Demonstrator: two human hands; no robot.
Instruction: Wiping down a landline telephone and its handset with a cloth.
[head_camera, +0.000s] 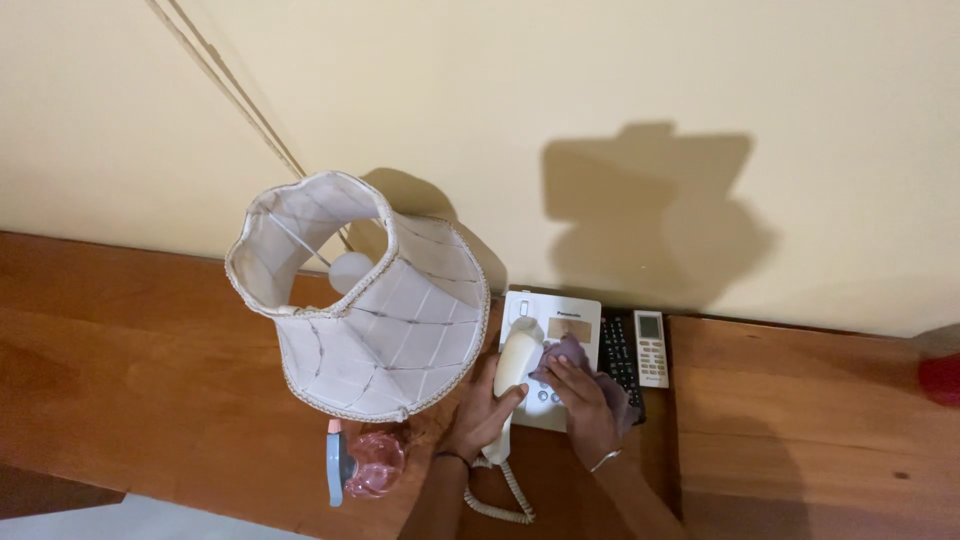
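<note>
**Telephone wiped on the desk, handset lifted clear**

Telephone (560, 345), white with a small screen, sits at the far edge of the wooden desk (130, 380) against the cream wall; the left hand (483, 410) is wrapped around its handset (512, 375), holding it up off the cradle; the right hand (578, 395) is closed on a purple cloth (570, 352) and presses it on the keypad. A coiled cord (505, 495) trails off the near edge of the desk; pulled taut, it could likely drag the base toward the edge. Just left, a tilted lampshade (370, 300) leans close to the left forearm; a nudge from the elbow might topple the lamp. Right of the phone lie a black remote (618, 360) and a white remote (651, 350), touching; a wide sweep of the cloth could push them along. A pink glass dish (375, 465) stands near the lamp; what it holds cannot be told.
</note>
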